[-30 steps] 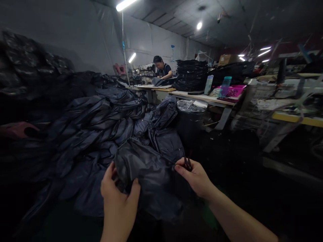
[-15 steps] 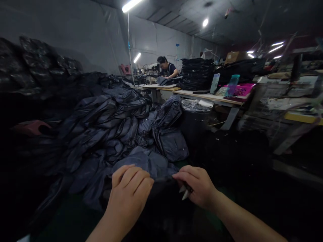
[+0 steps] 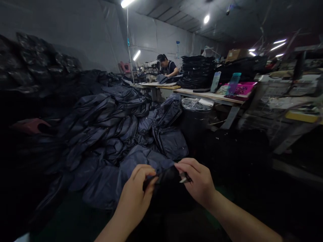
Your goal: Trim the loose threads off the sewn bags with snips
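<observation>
A dark blue-grey fabric bag [image 3: 143,158] lies across the front, its near side lost in shadow. My left hand [image 3: 137,190] is closed in a pinch on the bag's black edge, with thumb and fingertips together. To the right, my right hand [image 3: 198,178] pinches the same bag by an upper corner. Tucked in that right palm is a small pair of thread snips [image 3: 185,180], pale blade tips poking out below the fingers. Between the two hands the fabric edge is stretched.
A large heap of similar dark bags [image 3: 101,114] fills the left and centre. Beyond it, a person [image 3: 168,67] works at a table [image 3: 202,94] holding a black stack [image 3: 196,72], bottles and a pink basket [image 3: 246,88]. A plastic-lined bin [image 3: 195,114] stands before it.
My left hand has shifted right and turned, its fingers now showing a pinch on the edge. My right hand has risen slightly. The bag's fabric is lifted a little between them.
</observation>
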The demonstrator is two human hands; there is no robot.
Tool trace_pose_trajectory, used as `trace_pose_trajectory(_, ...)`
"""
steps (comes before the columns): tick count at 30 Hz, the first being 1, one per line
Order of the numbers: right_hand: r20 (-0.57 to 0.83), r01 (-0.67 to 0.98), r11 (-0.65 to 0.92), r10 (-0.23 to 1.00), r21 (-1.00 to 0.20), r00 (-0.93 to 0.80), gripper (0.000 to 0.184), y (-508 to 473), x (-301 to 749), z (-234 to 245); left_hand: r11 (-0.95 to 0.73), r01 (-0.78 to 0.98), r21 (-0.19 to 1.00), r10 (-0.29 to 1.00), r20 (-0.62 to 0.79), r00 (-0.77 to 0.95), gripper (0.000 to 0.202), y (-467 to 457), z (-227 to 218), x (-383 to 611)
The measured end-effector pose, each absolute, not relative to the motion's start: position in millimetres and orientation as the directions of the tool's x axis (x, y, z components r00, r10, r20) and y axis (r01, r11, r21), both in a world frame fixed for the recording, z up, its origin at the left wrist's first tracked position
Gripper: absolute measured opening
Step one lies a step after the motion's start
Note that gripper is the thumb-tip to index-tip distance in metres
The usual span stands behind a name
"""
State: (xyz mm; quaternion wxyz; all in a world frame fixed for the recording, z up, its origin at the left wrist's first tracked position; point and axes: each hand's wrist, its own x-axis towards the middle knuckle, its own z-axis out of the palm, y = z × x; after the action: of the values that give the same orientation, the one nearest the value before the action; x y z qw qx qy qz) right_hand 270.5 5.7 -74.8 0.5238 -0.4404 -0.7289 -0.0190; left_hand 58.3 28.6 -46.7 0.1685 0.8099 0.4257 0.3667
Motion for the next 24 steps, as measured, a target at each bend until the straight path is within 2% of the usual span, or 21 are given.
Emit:
trace_pose_trajectory(3, 0.747, 0.565, 0.618, 0.665, -0.546, -0.006, 0.026, -2.2, 262.5, -66.2, -0.319, 0.401, 0.859, 0.916, 0.17, 0.365, 0.017, 31.8, -48.7, 65.0)
trace_pose_trajectory(5, 0.684, 0.496, 0.595, 0.73, -0.633, -0.002, 0.021, -3.7, 257.6, -63.5, -0.059, 0.256, 0.965, 0.941, -0.032, 0.337, 0.02, 31.9, -51.4, 66.7)
trace_pose_trajectory(7, 0.569, 0.475, 0.489, 0.822, -0.731, 0.029, 0.015, 1.6, 254.0, -65.6, 0.212, 0.054, 0.976, 0.933, -0.218, 0.286, 0.024, 29.9, -54.9, 67.6)
trace_pose_trajectory(10, 0.337, 0.425, 0.272, 0.937, -0.863, 0.086, 0.018, 15.5, 250.6, -74.9, 0.455, -0.215, 0.864, 0.881, -0.402, 0.248, 0.027, 25.4, -60.8, 69.8)
trace_pose_trajectory(13, 0.238, 0.346, 0.214, 0.971, -0.914, 0.029, 0.022, 19.5, 247.8, -82.2, 0.502, -0.317, 0.805, 0.865, -0.465, 0.188, 0.027, 23.4, -66.2, 73.5)
trace_pose_trajectory(18, 0.304, 0.448, 0.289, 0.952, -0.846, -0.04, 0.011, 6.5, 244.1, -80.4, 0.453, -0.33, 0.828, 0.891, -0.432, 0.137, 0.026, 26.8, -70.3, 77.4)
trace_pose_trajectory(24, 0.37, 0.526, 0.353, 0.926, -0.774, -0.076, 0.012, 4.2, 244.4, -82.4, 0.436, -0.296, 0.85, 0.898, -0.431, 0.087, 0.031, 28.8, -71.1, 80.7)
